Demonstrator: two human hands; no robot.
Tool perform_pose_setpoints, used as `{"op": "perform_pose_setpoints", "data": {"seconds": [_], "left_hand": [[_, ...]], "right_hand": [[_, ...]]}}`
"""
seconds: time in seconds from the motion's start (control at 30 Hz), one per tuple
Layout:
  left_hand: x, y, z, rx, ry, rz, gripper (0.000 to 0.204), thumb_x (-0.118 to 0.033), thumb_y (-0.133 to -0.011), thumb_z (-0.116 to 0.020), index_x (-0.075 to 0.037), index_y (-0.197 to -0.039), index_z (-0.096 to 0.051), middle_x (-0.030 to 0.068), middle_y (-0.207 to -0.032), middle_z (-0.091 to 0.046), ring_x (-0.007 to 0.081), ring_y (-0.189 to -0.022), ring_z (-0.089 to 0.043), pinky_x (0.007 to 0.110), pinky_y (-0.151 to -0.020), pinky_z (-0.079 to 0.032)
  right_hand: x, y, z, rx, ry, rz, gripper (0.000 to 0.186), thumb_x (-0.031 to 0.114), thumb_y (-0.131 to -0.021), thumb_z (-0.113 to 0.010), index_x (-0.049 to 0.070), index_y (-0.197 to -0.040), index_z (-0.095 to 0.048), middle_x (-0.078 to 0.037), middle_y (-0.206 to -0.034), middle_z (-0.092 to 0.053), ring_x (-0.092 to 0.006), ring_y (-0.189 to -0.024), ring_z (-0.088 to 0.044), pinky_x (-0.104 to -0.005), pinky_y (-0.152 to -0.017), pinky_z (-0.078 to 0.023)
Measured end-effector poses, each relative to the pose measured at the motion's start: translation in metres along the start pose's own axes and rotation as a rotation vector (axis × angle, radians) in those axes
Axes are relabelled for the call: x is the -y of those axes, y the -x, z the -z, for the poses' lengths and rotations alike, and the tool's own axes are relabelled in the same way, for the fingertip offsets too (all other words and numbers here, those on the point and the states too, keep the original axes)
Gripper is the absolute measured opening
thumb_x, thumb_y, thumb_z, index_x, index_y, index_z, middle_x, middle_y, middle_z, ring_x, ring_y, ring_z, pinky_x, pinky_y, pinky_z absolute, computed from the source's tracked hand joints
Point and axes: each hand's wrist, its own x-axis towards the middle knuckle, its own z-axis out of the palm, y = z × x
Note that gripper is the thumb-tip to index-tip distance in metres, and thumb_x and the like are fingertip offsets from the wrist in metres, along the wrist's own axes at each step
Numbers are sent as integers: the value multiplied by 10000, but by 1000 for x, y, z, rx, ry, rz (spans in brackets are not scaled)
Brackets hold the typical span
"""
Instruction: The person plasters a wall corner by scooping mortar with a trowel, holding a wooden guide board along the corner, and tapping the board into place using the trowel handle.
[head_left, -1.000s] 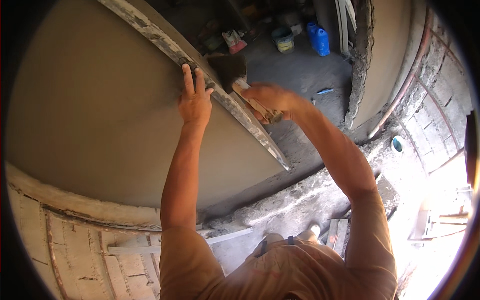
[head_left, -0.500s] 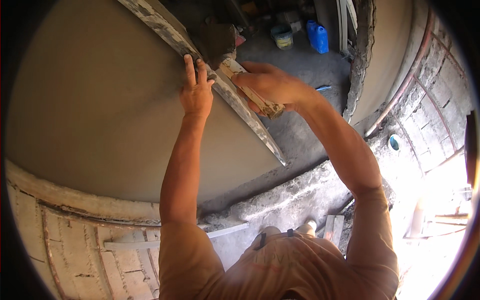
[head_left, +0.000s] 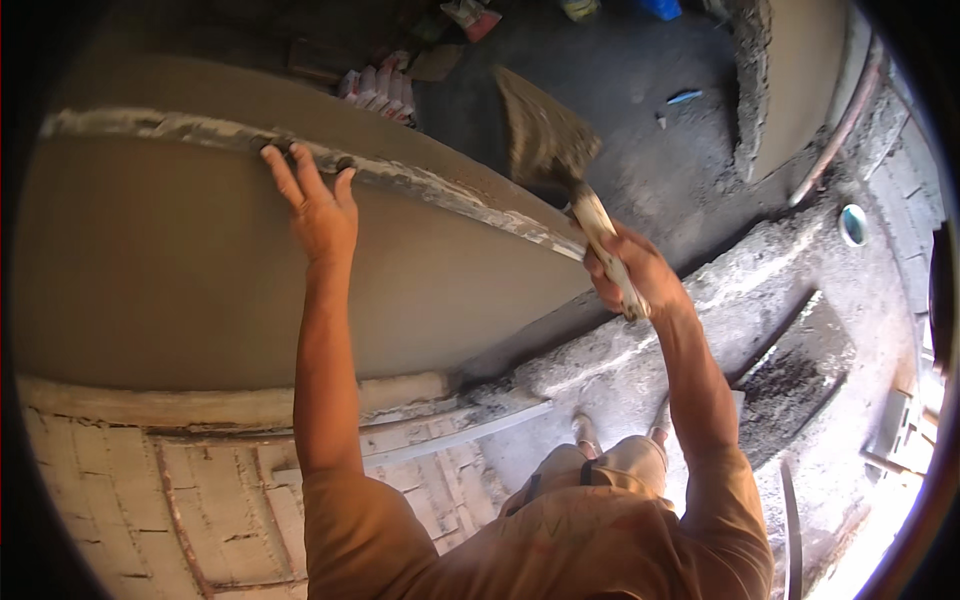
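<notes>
My left hand reaches to a long, mortar-smeared straightedge along the edge of a smooth plastered wall. Its fingertips are hooked against the strip, holding it. My right hand is closed round the pale wooden handle of a trowel. The broad blade is coated in grey mortar and points up and away, apart from the strip. The handle passes near the strip's right end.
Beyond the wall, a blue object lies on the grey floor. Red-and-white packages sit at the back. A rough ledge runs below the wall. A mortar-covered board lies at right, near a round, blue-lined opening or container.
My view has shifted, and the straightedge now appears flatter across it. The trowel has swung right and nearer, away from the strip. My left hand stays on the straightedge.
</notes>
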Motion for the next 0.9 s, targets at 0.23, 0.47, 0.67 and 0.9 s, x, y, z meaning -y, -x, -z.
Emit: {"op": "perform_pose_setpoints", "data": {"seconds": [0.23,0.47,0.67,0.9], "left_hand": [[8,3,-7,67,-95,-16,826,-302,-948,-739,-5,-1568,-282,259,-1681,-33,493,-1515,-215,507,-1126,-453],[-5,3,0,137,-91,75,965,-444,-895,-780,5,-1575,-265,278,-1675,-55,490,-1538,-137,550,-1167,-384],[-14,2,-5,115,-246,79,1142,-586,-781,-838,56,-1552,-292,305,-1662,-110,474,-1542,-137,573,-1220,-249],[-17,7,-11,116,-233,86,1156,-600,-795,-818,86,-1547,-270,333,-1651,-120,499,-1541,-111,601,-1217,-215]], "right_hand": [[-97,-10,76,-23,-85,-77,375,226,-981,-616,29,-1277,-498,-49,-827,-575,-121,-545,-577,-284,-464,-480],[-97,-55,56,45,212,3,340,156,-955,-597,15,-1250,-502,-21,-800,-553,-98,-568,-561,-253,-498,-458],[-93,-104,27,-17,681,273,431,152,-905,-643,27,-1280,-471,-278,-854,-680,-471,-787,-681,-515,-728,-518],[-115,-146,-2,-49,1001,383,442,176,-910,-632,48,-1277,-423,-285,-942,-694,-511,-864,-667,-569,-801,-517]]}}
